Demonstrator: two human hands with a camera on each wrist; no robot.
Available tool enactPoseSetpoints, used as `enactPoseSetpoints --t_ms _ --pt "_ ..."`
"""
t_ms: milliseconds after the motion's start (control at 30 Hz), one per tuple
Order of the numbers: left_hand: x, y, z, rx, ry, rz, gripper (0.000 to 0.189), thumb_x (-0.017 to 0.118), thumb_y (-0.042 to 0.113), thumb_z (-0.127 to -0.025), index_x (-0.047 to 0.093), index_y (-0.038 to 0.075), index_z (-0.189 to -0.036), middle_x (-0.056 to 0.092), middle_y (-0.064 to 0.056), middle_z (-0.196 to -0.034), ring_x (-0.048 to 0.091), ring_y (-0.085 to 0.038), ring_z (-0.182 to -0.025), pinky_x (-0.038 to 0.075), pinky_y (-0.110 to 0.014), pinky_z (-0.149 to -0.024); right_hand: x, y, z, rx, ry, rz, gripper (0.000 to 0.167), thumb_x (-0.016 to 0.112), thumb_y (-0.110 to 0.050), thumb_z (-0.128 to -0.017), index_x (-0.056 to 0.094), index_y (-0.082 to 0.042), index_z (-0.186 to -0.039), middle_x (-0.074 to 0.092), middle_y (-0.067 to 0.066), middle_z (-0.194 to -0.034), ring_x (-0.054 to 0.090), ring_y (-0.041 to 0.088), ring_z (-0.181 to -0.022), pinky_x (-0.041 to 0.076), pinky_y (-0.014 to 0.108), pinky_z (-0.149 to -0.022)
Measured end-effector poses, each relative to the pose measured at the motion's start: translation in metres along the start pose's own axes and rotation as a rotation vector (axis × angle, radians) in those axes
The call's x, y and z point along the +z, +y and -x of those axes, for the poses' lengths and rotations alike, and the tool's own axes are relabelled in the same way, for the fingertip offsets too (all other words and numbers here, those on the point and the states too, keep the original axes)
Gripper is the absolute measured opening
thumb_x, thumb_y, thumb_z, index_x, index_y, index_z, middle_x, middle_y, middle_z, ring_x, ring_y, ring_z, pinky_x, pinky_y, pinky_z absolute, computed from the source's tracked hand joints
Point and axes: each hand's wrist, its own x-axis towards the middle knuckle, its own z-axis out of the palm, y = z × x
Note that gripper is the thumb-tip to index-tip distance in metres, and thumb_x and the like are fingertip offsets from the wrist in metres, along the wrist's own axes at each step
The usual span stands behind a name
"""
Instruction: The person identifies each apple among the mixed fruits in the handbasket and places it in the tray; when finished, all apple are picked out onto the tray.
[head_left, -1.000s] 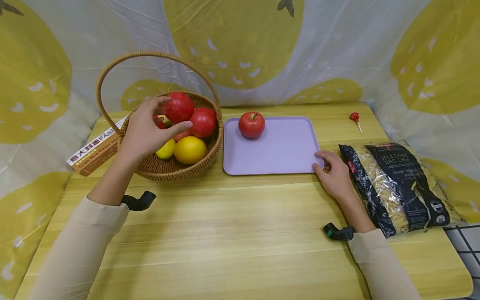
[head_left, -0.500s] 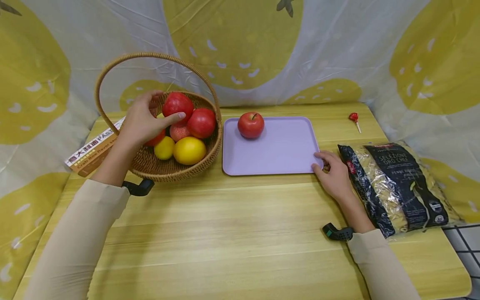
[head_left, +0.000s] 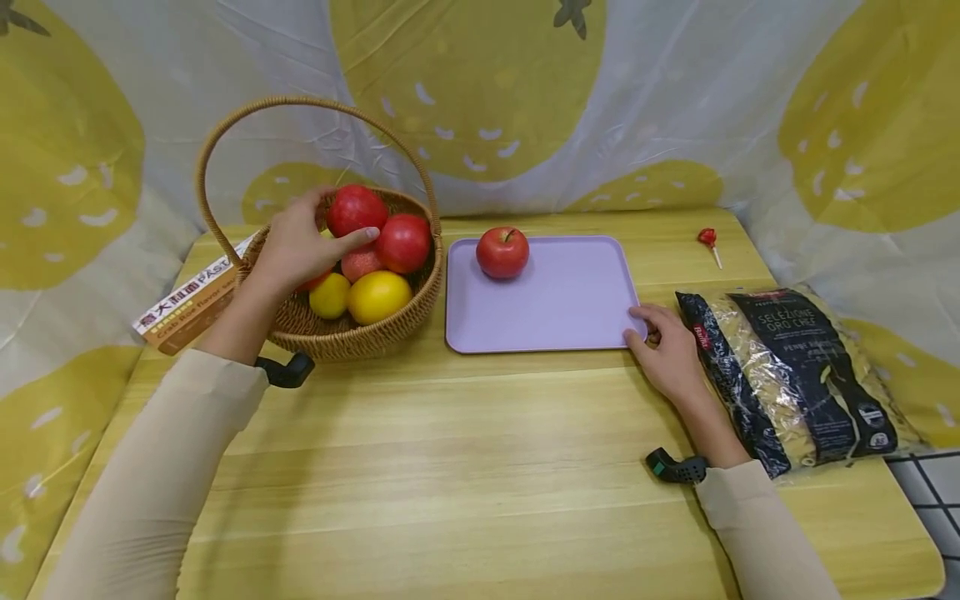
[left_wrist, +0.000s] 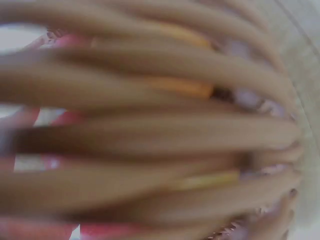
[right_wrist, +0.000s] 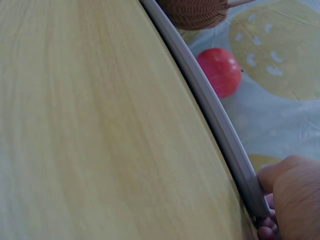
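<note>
On the left, a wicker basket (head_left: 360, 342) holds several red fruits and two yellow ones. My left hand (head_left: 296, 246) reaches in under its handle and grips the upper round red fruit (head_left: 357, 210), thumb on the near side, fingertips mostly hidden behind it. Blurred basket strands (left_wrist: 160, 132) fill the left wrist view, so that hand is not seen there. My right hand (head_left: 666, 350) pinches the right edge of a lilac tray (head_left: 555, 304); the right wrist view shows the fingers (right_wrist: 280, 172) at the tray's rim (right_wrist: 215, 110). A red apple (head_left: 502, 252) sits on the tray's back left.
A pasta box (head_left: 191, 304) lies left of the basket, partly behind my forearm. To the right is a bag of penne (head_left: 802, 375), with a red lollipop (head_left: 708, 242) behind it. A patterned cloth (head_left: 660, 100) hangs along the table's back.
My left hand has moved farther into the basket and closed its thumb and fingers around the upper red fruit. The right hand, tray and apple have stayed put.
</note>
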Motion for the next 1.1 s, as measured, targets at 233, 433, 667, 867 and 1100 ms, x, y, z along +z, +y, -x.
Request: enactPoseSetpoints --t_ms 233,433,667,867,1100 --pt "0.004 -0.004 -0.003 0.037 0.002 -0.053 0.100 0.067 0.063 -0.090 0.024 0.010 -0.163 0.046 -0.026 -0.154 0.047 -0.047 -0.136 0.042 -0.066 -0.110 0.006 0.000 -0.001 -0.012 0.008 0.000 0.038 0.069 -0.012 -0.095 0.067 0.001 -0.131 0.062 0.021 -0.137 0.058 0.027 -0.097 0.038 0.016 -0.078" --pt "0.005 -0.008 -0.002 0.037 0.030 -0.094 0.094 0.068 0.054 -0.093 0.026 0.007 -0.163 0.036 -0.033 -0.154 0.039 -0.051 -0.135 0.040 -0.071 -0.107 0.007 -0.001 -0.002 -0.011 0.009 -0.005 0.038 0.069 -0.011 -0.095 0.067 0.001 -0.131 0.062 0.021 -0.138 0.058 0.028 -0.098 0.038 0.015 -0.078" --pt "0.006 -0.013 -0.001 0.049 0.073 -0.120 0.094 0.075 0.047 -0.090 0.029 0.006 -0.161 0.041 -0.032 -0.146 0.039 -0.049 -0.130 0.040 -0.068 -0.104 0.008 -0.002 -0.002 -0.015 0.006 -0.011 0.038 0.069 -0.011 -0.095 0.067 0.001 -0.131 0.061 0.021 -0.138 0.058 0.027 -0.098 0.038 0.014 -0.078" --pt "0.005 -0.015 0.001 0.062 0.092 -0.122 0.092 0.081 0.041 -0.086 0.033 0.011 -0.160 0.039 -0.030 -0.147 0.039 -0.048 -0.129 0.039 -0.069 -0.104 0.009 -0.002 -0.002 -0.015 0.002 -0.014 0.038 0.068 -0.011 -0.095 0.067 0.001 -0.131 0.061 0.021 -0.139 0.057 0.027 -0.097 0.038 0.016 -0.078" --pt "0.006 -0.015 -0.002 0.090 0.058 -0.119 0.094 0.073 0.042 -0.092 0.021 0.010 -0.163 0.045 -0.029 -0.153 0.044 -0.052 -0.136 0.036 -0.069 -0.111 0.008 -0.003 -0.002 -0.005 -0.011 -0.004 0.039 0.068 -0.013 -0.096 0.066 0.001 -0.132 0.059 0.022 -0.141 0.057 0.028 -0.098 0.039 0.019 -0.079"
